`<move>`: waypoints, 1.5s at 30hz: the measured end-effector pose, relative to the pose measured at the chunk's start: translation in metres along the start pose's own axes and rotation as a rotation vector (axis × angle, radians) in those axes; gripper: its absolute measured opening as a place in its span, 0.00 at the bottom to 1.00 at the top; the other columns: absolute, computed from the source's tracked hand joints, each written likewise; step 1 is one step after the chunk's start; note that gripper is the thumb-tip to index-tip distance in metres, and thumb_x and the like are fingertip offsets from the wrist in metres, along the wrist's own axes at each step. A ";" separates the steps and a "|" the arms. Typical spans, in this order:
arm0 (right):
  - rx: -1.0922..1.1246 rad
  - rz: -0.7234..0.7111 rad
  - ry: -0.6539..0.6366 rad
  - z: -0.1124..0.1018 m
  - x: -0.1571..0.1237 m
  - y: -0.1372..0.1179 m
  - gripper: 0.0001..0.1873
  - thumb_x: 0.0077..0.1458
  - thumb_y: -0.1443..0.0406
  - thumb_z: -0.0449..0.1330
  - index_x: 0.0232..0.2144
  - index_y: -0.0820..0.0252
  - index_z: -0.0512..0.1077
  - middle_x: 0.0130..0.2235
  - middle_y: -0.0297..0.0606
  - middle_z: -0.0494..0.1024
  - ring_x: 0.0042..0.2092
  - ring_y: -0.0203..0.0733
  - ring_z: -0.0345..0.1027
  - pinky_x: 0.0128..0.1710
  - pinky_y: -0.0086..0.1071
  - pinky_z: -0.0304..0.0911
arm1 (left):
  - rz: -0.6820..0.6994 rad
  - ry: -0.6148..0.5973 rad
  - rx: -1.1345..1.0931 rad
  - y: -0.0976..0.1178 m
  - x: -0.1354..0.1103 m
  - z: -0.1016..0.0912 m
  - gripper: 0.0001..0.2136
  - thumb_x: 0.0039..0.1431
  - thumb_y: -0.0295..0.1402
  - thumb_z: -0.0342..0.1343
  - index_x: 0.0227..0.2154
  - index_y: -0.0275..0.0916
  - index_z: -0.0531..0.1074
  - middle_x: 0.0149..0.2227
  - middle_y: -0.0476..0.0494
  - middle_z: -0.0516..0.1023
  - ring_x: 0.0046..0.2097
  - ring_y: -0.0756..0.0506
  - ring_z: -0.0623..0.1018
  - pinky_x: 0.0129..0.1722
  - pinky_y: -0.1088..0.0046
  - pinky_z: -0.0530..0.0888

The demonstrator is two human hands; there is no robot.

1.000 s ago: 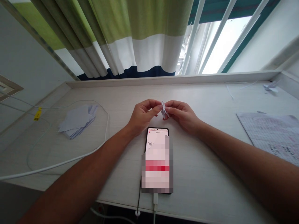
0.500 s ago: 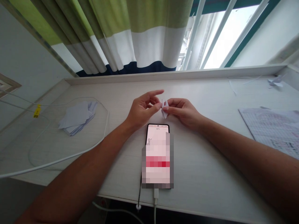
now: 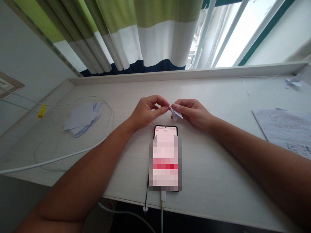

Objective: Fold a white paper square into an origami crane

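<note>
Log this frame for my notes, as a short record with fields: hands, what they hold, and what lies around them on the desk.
left hand: pinches one end of the folded paper, grip shut
right hand: pinches the other end, grip shut
folded paper: small, white, held just above the desk
phone: flat on the desk near the hands, screen lit, cable plugged at its near end
paper stack: left of the hands, loosely piled
white cable: loops around the stack
printed sheet: right side of the desk
paper scraps: far right corner
</note>
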State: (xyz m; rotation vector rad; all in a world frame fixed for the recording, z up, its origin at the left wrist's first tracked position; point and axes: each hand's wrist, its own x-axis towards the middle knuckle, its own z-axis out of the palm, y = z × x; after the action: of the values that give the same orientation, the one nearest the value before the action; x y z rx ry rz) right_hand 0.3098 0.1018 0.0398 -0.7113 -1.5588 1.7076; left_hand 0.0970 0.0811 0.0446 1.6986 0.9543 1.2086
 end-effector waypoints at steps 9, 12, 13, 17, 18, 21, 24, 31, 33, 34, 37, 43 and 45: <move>-0.019 0.033 -0.038 0.005 -0.001 -0.005 0.15 0.50 0.56 0.74 0.32 0.60 0.78 0.30 0.36 0.81 0.33 0.40 0.74 0.37 0.34 0.69 | 0.034 -0.006 -0.029 0.004 -0.001 0.000 0.03 0.55 0.28 0.66 0.30 0.37 0.77 0.36 0.43 0.81 0.38 0.46 0.80 0.37 0.68 0.75; -0.076 0.044 -0.052 0.006 -0.001 -0.007 0.12 0.52 0.58 0.72 0.29 0.61 0.78 0.27 0.35 0.79 0.29 0.37 0.71 0.32 0.33 0.66 | -0.024 -0.016 -0.094 0.006 -0.001 0.002 0.06 0.52 0.26 0.67 0.28 0.37 0.74 0.31 0.46 0.79 0.32 0.48 0.78 0.35 0.68 0.76; -0.094 0.049 -0.062 0.006 -0.001 -0.007 0.12 0.52 0.58 0.71 0.29 0.61 0.78 0.26 0.35 0.78 0.29 0.37 0.70 0.32 0.33 0.65 | -0.045 -0.016 -0.111 0.007 -0.001 0.003 0.07 0.52 0.26 0.68 0.28 0.37 0.74 0.29 0.47 0.79 0.30 0.48 0.78 0.34 0.67 0.76; -0.110 0.060 -0.059 0.007 -0.002 -0.007 0.10 0.50 0.61 0.71 0.28 0.61 0.77 0.26 0.35 0.78 0.28 0.37 0.70 0.30 0.33 0.65 | -0.066 0.015 -0.135 0.010 0.000 0.001 0.08 0.52 0.27 0.68 0.29 0.38 0.73 0.28 0.48 0.78 0.29 0.48 0.79 0.34 0.68 0.77; -0.095 0.057 -0.049 0.007 -0.002 -0.007 0.10 0.50 0.61 0.71 0.29 0.61 0.77 0.27 0.35 0.79 0.29 0.38 0.71 0.31 0.33 0.66 | -0.057 0.012 -0.135 0.011 0.001 0.000 0.07 0.52 0.28 0.68 0.30 0.37 0.74 0.29 0.47 0.79 0.31 0.48 0.79 0.35 0.68 0.77; -0.035 0.042 -0.035 0.005 -0.002 -0.006 0.11 0.51 0.60 0.71 0.30 0.61 0.77 0.29 0.37 0.80 0.31 0.40 0.74 0.34 0.34 0.68 | -0.037 -0.039 -0.117 0.011 0.000 -0.001 0.07 0.54 0.30 0.67 0.37 0.37 0.78 0.34 0.45 0.81 0.36 0.47 0.80 0.37 0.68 0.78; -0.023 0.036 -0.046 0.005 -0.003 -0.006 0.11 0.52 0.60 0.71 0.30 0.61 0.77 0.28 0.37 0.80 0.31 0.39 0.74 0.34 0.34 0.68 | -0.033 -0.053 -0.059 0.009 -0.001 0.001 0.07 0.54 0.32 0.68 0.36 0.38 0.80 0.35 0.44 0.82 0.35 0.47 0.80 0.35 0.70 0.78; -0.012 0.044 -0.078 0.007 -0.002 -0.009 0.09 0.52 0.62 0.71 0.29 0.61 0.75 0.29 0.39 0.82 0.32 0.42 0.77 0.36 0.36 0.70 | -0.037 -0.052 -0.093 0.008 0.000 0.003 0.07 0.52 0.34 0.71 0.32 0.38 0.81 0.31 0.45 0.82 0.32 0.48 0.80 0.35 0.68 0.78; -0.009 0.053 -0.094 0.007 -0.002 -0.009 0.08 0.52 0.63 0.70 0.30 0.61 0.75 0.28 0.39 0.82 0.30 0.42 0.77 0.35 0.36 0.70 | -0.035 -0.077 -0.083 0.007 0.000 0.001 0.07 0.52 0.34 0.72 0.32 0.37 0.82 0.32 0.44 0.83 0.33 0.47 0.81 0.37 0.67 0.78; -0.015 0.058 -0.099 0.006 -0.002 -0.008 0.08 0.53 0.63 0.69 0.30 0.61 0.75 0.28 0.39 0.82 0.29 0.42 0.76 0.34 0.36 0.70 | -0.025 -0.084 -0.077 0.007 -0.001 0.001 0.07 0.52 0.33 0.72 0.32 0.37 0.82 0.32 0.43 0.83 0.33 0.47 0.81 0.37 0.67 0.78; -0.029 0.069 -0.092 0.005 -0.002 -0.008 0.08 0.54 0.64 0.68 0.30 0.61 0.74 0.27 0.39 0.83 0.29 0.41 0.76 0.33 0.34 0.68 | 0.031 -0.076 -0.074 0.004 0.000 -0.001 0.07 0.52 0.33 0.72 0.31 0.37 0.83 0.34 0.42 0.84 0.36 0.46 0.82 0.40 0.67 0.78; -0.061 0.060 -0.088 0.004 -0.003 -0.007 0.06 0.56 0.64 0.66 0.30 0.63 0.76 0.27 0.39 0.83 0.30 0.38 0.75 0.34 0.31 0.66 | 0.083 -0.094 -0.090 0.004 0.001 -0.002 0.07 0.51 0.35 0.73 0.31 0.38 0.84 0.35 0.42 0.84 0.36 0.46 0.82 0.39 0.68 0.79; -0.071 0.061 -0.098 0.005 -0.003 -0.008 0.09 0.56 0.62 0.67 0.30 0.63 0.76 0.27 0.39 0.83 0.30 0.38 0.74 0.34 0.31 0.65 | 0.072 -0.085 -0.084 0.006 0.001 -0.003 0.08 0.51 0.36 0.73 0.30 0.38 0.84 0.34 0.42 0.84 0.35 0.47 0.82 0.38 0.68 0.79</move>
State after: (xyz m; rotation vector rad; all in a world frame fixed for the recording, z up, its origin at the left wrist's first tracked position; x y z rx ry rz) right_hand 0.3089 0.0970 0.0483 -0.7274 -1.6875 1.7623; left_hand 0.0949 0.0804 0.0512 1.7159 0.7869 1.1967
